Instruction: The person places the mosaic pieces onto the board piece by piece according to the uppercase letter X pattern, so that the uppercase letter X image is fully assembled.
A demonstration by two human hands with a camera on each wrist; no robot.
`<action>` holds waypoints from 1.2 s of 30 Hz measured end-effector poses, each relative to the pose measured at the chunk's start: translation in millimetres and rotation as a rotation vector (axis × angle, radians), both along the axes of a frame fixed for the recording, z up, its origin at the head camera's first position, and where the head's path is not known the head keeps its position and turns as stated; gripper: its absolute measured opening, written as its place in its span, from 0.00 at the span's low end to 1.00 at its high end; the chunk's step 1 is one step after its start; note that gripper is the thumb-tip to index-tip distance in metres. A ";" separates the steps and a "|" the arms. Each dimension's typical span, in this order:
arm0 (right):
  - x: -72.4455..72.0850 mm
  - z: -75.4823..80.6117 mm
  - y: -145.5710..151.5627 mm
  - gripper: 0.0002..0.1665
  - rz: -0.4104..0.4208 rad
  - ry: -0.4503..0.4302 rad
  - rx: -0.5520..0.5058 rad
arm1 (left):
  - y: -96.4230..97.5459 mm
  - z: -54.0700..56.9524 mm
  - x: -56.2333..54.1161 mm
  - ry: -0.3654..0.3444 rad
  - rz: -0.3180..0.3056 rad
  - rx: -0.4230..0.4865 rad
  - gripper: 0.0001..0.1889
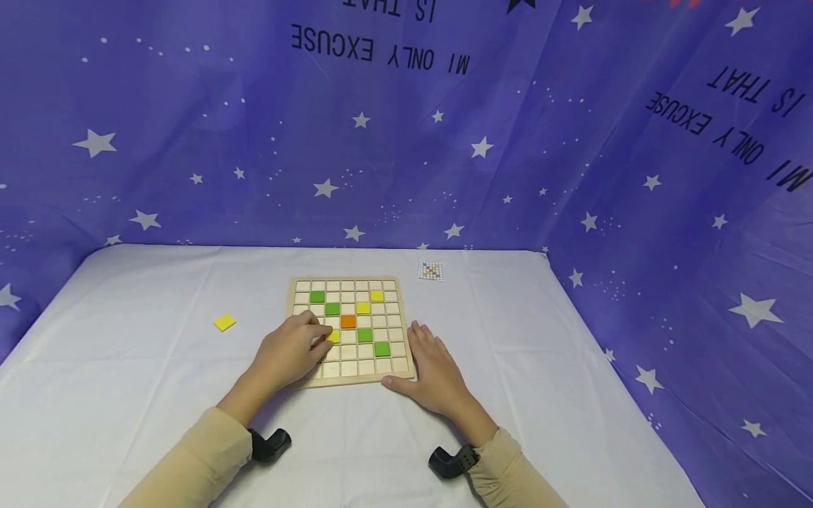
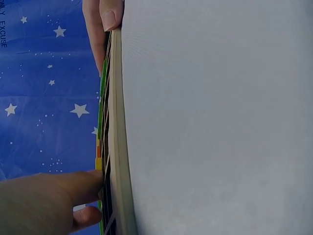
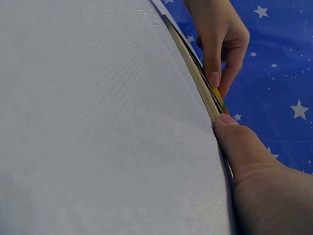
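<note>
A square wooden grid board lies on the white cloth, with green, yellow and orange tiles in some cells. My left hand is over its left side, thumb and fingertips pinching a yellow tile at a cell diagonally below the orange tile. Along the right edge and near corner rests my right hand, its fingers extended. In the right wrist view the right thumb touches the board's edge. Seen from the left wrist, the board is edge-on and its cells are hidden.
One loose yellow tile lies on the cloth left of the board. Behind the board's far right corner is a small card printed with a colored grid. A blue starry curtain hangs behind the table.
</note>
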State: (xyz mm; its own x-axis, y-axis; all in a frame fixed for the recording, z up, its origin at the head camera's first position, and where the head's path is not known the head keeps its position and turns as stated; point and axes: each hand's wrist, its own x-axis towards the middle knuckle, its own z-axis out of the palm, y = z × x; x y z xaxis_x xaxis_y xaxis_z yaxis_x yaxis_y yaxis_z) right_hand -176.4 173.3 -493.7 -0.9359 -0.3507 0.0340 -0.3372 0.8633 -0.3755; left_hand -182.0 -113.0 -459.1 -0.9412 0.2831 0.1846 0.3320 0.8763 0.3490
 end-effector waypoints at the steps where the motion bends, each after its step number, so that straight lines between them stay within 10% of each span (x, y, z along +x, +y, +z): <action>1: 0.0 -0.1 0.1 0.68 0.000 0.000 -0.002 | 0.3 0.2 -0.1 -0.003 0.003 -0.002 0.15; 36: 1.7 -0.6 1.4 0.68 0.006 0.009 -0.019 | -14.7 2.5 3.8 0.028 0.111 -0.014 0.20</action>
State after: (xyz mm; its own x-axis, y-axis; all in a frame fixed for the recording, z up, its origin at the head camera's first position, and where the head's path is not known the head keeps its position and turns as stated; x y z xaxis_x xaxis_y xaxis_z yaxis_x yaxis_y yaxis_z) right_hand -174.7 174.7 -494.3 -0.9332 -0.3558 0.0497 -0.3462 0.8537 -0.3890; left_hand -178.2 -127.7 -456.6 -0.9614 0.1803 0.2080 0.2422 0.9131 0.3280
